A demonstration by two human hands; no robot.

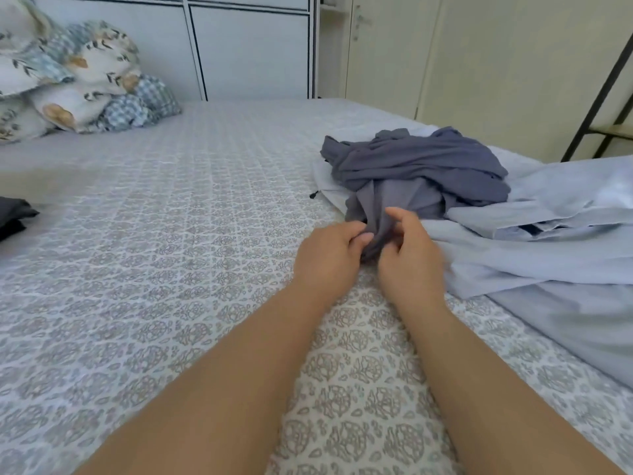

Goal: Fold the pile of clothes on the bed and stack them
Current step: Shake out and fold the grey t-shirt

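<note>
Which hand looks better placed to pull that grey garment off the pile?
Probably the left hand: its fingers already pinch the near edge of the grey garment, and open bed lies on its side. The right hand touches the cloth more loosely, beside the pale blue clothes.

Clothes pile lies right on the bed; pillows far left, behind

We see a stack of floral and checked pillows at the bed's far left corner. White panelled wardrobe doors stand behind the bed, a cream door to their right. A black metal frame leans in at far right.
</note>
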